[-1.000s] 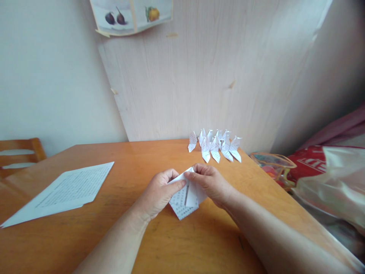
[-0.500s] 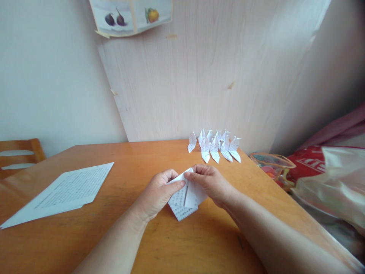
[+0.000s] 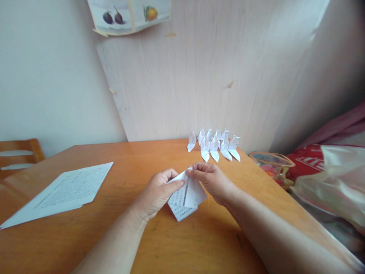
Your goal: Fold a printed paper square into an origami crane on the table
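A white sheet of folded paper (image 3: 185,199) with printed characters is between my hands, over the table in the middle of the head view. My left hand (image 3: 159,192) grips its left side, the thumb lying on top and the fingers behind. My right hand (image 3: 209,179) pinches the upper corner between thumb and fingertips. A loose flap hangs at the paper's right side, and its lower point faces me. The fingers under the paper are partly hidden.
Several folded paper birds (image 3: 214,146) stand at the far edge of the wooden table (image 3: 137,247). A stack of printed sheets (image 3: 65,190) lies at the left. Beyond the right edge are plastic bags (image 3: 333,186); a wooden chair (image 3: 23,152) stands at far left.
My right hand has shifted slightly at the upper corner, so more of the right flap shows. The left hand keeps its grip, and the view has tilted a little.
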Demonstrator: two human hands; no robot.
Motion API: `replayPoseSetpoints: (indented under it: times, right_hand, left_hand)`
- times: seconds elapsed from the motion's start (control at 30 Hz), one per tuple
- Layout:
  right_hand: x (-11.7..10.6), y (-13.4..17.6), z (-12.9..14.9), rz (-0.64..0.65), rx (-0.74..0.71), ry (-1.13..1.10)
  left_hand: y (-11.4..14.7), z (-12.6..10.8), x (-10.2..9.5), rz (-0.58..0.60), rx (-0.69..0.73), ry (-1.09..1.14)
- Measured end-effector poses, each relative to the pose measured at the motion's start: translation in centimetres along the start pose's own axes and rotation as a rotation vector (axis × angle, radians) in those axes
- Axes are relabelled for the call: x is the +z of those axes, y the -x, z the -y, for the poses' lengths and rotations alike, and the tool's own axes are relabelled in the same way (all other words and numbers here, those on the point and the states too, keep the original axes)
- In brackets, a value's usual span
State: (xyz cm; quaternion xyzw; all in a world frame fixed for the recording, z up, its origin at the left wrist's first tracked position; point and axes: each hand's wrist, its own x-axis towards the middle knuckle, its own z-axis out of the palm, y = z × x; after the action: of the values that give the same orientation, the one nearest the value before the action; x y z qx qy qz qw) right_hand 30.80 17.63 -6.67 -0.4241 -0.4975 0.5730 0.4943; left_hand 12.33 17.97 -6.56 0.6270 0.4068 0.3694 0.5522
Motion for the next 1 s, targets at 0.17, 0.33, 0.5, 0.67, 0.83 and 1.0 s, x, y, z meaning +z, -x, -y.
replayPoseSetpoints:
  times: [0.17, 0.33, 0.5, 0.67, 0.83, 1.0]
  right_hand:
    - [0.0, 0.0, -0.2, 0.025, -0.024, -0.001]
    - [-0.1, -0.2, -0.2, -0.002, -0.062, 0.039]
    - [-0.3, -0.3, 0.1, -0.038, -0.12, 0.049]
    - [0.0, 0.1, 0.0, 0.029, -0.015, 0.013]
    - [0.4, 0.1, -0.4, 0.068, -0.008, -0.132]
    - [0.1, -0.9, -0.3, -0.14, 0.019, -0.416]
  left_hand:
    - [0.0, 0.0, 0.0, -0.001, 0.0, 0.022]
    - [0.1, -0.2, 0.1, -0.005, -0.013, 0.044]
    - [-0.1, -0.1, 0.0, -0.008, -0.024, 0.095]
    - [-0.4, 0.3, -0.3, -0.078, -0.018, 0.173]
    - [-0.6, 0.3, -0.3, -0.172, 0.009, 0.259]
    - [-0.9, 0.2, -0.3, -0.249, 0.022, 0.352]
